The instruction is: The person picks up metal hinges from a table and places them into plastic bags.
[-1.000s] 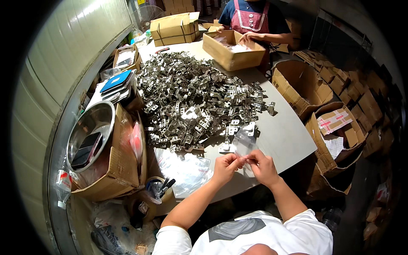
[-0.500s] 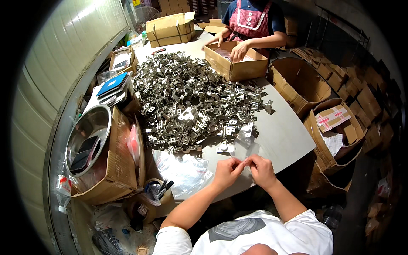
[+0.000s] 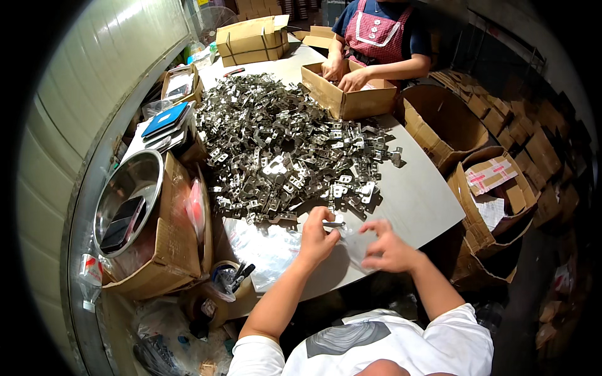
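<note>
My left hand [image 3: 318, 238] is closed in a pinch at the near edge of the heap, with a small shiny metal hinge piece [image 3: 335, 224] showing at its fingertips. Beside it a clear plastic bag [image 3: 356, 247] spans the gap toward my right hand; its edges are hard to make out, and I cannot tell which hand bears it. My right hand [image 3: 390, 250] has its fingers curved and apart, somewhat blurred. A large heap of metal hinge parts [image 3: 269, 144] covers the middle of the table [image 3: 417, 194].
A stack of clear bags [image 3: 263, 250] lies left of my hands. Farther left, a steel bowl [image 3: 157, 194] holding a phone rests on a carton [image 3: 179, 238]. Across the table a co-worker reaches into a cardboard box [image 3: 351, 103]. Open cartons [image 3: 483, 232] stand off the right edge.
My hands were together, pinching the clear bag; now they are apart. The left has moved forward and left onto a hinge piece, while the right has opened and shifted slightly right.
</note>
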Tool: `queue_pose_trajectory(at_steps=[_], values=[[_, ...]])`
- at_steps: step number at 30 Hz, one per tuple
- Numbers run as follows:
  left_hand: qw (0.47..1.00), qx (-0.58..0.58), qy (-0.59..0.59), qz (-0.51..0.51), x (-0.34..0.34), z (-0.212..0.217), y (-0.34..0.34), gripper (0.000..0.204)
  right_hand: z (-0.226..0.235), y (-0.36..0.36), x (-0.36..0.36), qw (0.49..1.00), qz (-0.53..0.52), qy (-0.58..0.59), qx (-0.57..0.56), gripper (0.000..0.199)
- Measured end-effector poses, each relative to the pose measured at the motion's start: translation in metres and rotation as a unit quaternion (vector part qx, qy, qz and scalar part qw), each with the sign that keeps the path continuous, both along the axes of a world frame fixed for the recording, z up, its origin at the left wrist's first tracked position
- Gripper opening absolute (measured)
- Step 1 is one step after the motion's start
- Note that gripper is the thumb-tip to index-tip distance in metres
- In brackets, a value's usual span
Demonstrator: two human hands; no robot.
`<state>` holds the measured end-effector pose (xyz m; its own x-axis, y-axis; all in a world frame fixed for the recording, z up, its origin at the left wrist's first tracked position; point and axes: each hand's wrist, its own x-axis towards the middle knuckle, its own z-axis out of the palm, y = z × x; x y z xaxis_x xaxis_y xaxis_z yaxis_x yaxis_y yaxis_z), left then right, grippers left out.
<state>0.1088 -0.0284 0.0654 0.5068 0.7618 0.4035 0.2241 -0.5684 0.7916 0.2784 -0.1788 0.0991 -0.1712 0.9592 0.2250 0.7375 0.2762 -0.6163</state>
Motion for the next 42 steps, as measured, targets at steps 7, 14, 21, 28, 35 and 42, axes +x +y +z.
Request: queue_pose_trajectory(at_steps=[7,14,21,28,35,42], values=[[0.874,-0.192,0.087,-0.438,-0.002,-0.021,0.004,0.046,-0.015,0.076,0.064,0.948,-0.203,-0.206,0.132,0.021],[0.946,-0.255,0.012,-0.2,0.003,-0.024,0.0,0.048,-0.022,0.093,0.098,0.912,-0.27,0.192,0.241,0.007],[0.922,0.287,-0.262,0.0,-0.002,0.007,-0.021,0.032,-0.004,0.007,0.136,0.891,-0.297,0.331,-0.092,0.018],[0.92,0.171,0.066,-0.346,0.008,-0.021,-0.037,0.04,-0.042,-0.015,0.112,0.885,-0.452,0.096,0.049,0.047],[0.974,0.115,0.095,-0.17,0.013,-0.026,-0.041,0.039,-0.065,-0.047,0.049,0.856,-0.49,-0.125,0.103,0.031],[0.976,0.125,0.077,-0.163,0.01,-0.028,-0.041,0.041,-0.015,-0.065,0.015,0.821,-0.281,0.49,0.084,0.016]])
